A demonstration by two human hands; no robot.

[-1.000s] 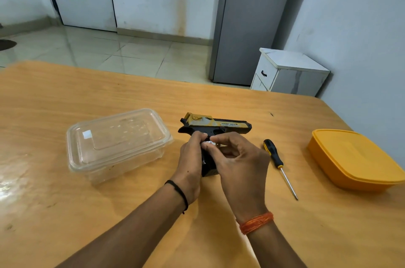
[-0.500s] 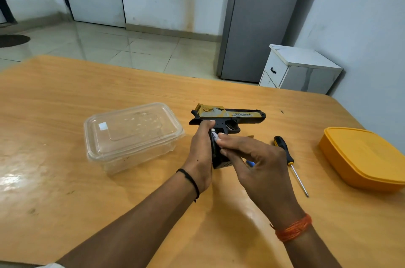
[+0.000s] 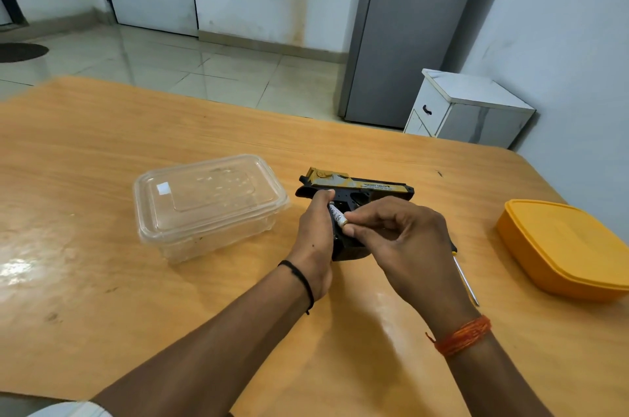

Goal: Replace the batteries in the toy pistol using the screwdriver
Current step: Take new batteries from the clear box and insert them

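Note:
A black and gold toy pistol (image 3: 360, 185) lies on its side on the wooden table (image 3: 102, 151), barrel pointing right. My left hand (image 3: 315, 239) grips its black grip from the left. My right hand (image 3: 398, 239) pinches the lower end of a white battery (image 3: 337, 215), which sits tilted at the grip's open side. The screwdriver (image 3: 466, 278) lies on the table to the right, its handle mostly hidden behind my right hand.
A clear plastic lidded box (image 3: 207, 202) stands left of the pistol. A yellow lidded container (image 3: 565, 246) sits near the table's right edge. Beyond the table are a small white cabinet (image 3: 466, 110) and a grey locker (image 3: 405, 31).
My right hand has shifted from over the trigger area down to the grip, and the white battery now shows between its fingertips. The view has moved closer and a little left.

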